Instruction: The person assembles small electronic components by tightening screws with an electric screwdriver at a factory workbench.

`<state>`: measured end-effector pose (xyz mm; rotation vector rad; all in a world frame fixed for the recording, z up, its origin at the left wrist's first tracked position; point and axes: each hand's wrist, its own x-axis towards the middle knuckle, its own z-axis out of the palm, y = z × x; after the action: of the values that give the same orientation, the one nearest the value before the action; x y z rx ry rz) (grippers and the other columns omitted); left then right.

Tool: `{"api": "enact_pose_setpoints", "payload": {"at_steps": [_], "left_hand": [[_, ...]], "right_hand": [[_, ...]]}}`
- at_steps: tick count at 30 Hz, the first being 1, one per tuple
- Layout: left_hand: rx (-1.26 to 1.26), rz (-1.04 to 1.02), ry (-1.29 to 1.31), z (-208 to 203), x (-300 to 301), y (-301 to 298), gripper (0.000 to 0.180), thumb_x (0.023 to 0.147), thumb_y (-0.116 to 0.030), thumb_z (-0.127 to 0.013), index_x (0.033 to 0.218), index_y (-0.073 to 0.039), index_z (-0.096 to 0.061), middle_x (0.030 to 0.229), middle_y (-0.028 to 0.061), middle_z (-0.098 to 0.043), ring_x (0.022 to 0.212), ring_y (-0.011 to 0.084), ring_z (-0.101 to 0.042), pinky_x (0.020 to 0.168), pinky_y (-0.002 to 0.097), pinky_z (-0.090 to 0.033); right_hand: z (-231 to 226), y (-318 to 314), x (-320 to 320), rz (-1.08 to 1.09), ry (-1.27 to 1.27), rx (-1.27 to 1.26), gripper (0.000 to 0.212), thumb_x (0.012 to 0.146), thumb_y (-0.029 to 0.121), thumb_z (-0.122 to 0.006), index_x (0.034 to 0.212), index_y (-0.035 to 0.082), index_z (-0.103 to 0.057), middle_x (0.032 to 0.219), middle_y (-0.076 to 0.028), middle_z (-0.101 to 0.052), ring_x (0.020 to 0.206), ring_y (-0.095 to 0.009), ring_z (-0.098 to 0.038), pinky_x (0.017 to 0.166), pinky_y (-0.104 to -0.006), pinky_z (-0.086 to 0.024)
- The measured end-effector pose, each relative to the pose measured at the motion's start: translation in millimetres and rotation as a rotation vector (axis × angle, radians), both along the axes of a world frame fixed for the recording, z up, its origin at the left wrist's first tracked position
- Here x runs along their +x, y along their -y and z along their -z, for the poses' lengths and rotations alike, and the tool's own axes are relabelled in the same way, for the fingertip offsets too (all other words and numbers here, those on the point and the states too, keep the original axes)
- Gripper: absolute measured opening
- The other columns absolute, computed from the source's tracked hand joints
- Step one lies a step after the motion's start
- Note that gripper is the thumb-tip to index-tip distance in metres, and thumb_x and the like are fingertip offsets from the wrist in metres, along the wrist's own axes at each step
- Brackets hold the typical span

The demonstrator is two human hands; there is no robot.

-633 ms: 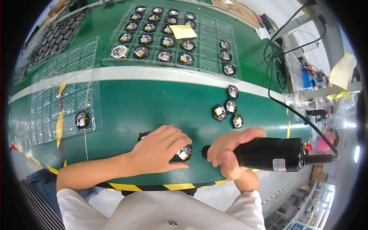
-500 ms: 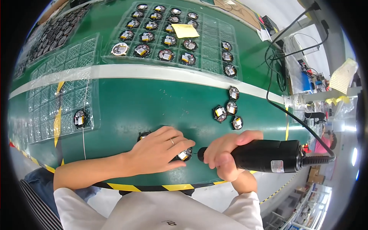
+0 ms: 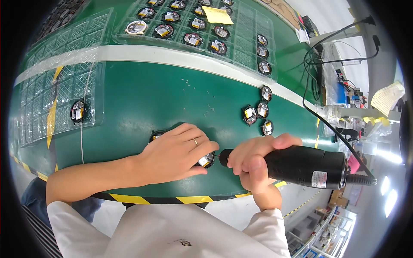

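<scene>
My left hand (image 3: 178, 150) is closed around a small round electronic module (image 3: 206, 160), a black-rimmed disc with a silver label, and steadies it on the green table. My fingers cover most of this disc. In my right hand (image 3: 254, 161) is a black corded electric screwdriver (image 3: 303, 167), held almost level. Its thin bit points left and meets the module's right edge; whether it sits in a screw cannot be made out. A second round module (image 3: 157, 136) lies partly hidden behind my left hand.
Several loose modules (image 3: 250, 115) lie to the right. Clear plastic trays stand at the back (image 3: 247, 47) and left (image 3: 36, 116), the back one with many modules and a yellow note (image 3: 217, 15). Tiny screws (image 3: 209, 109) are scattered mid-table. The screwdriver's cable (image 3: 327, 122) hangs at the right.
The view has tilted, so the table and trays sit higher in the picture. The screwdriver bit has come closer to the module's edge. Both hands keep their holds.
</scene>
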<state>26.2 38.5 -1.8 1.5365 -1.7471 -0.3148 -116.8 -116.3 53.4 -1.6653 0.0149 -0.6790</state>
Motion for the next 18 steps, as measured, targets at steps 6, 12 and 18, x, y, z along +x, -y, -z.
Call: {"api": "enact_pose_setpoints", "payload": {"at_steps": [6,12,18], "left_hand": [[0.002,-0.013,-0.005,0.5,-1.3,-1.1,0.053,0.076,-0.032,-0.082,0.117,-0.006,-0.061,0.103,0.0068,-0.063,0.103,0.0261,-0.059,0.096,0.0388,-0.047],[-0.003,0.006,0.0,-1.9,-1.2,-0.5,0.053,0.076,-0.034,-0.081,0.116,-0.006,-0.061,0.101,0.0083,-0.062,0.101,0.0286,-0.059,0.095,0.0408,-0.048],[0.011,0.008,-0.002,-2.6,-0.9,-0.5,0.054,0.075,-0.033,-0.081,0.117,-0.006,-0.061,0.102,0.0082,-0.061,0.101,0.0294,-0.058,0.095,0.0409,-0.047]], "right_hand": [[2.9,-4.5,1.6,0.016,0.025,0.084,0.041,0.096,0.013,-0.063,0.123,0.013,-0.032,0.062,-0.002,-0.049,0.041,-0.016,-0.048,0.043,-0.0346,-0.05],[1.8,-10.1,-0.4,0.003,0.036,0.047,0.038,0.097,0.014,-0.065,0.111,0.015,-0.03,0.063,-0.002,-0.052,0.044,-0.017,-0.052,0.046,-0.0362,-0.052],[-3.0,-13.7,0.5,0.005,0.036,0.092,0.038,0.097,0.015,-0.067,0.108,0.015,-0.031,0.064,-0.002,-0.052,0.045,-0.017,-0.052,0.046,-0.0358,-0.051]]}}
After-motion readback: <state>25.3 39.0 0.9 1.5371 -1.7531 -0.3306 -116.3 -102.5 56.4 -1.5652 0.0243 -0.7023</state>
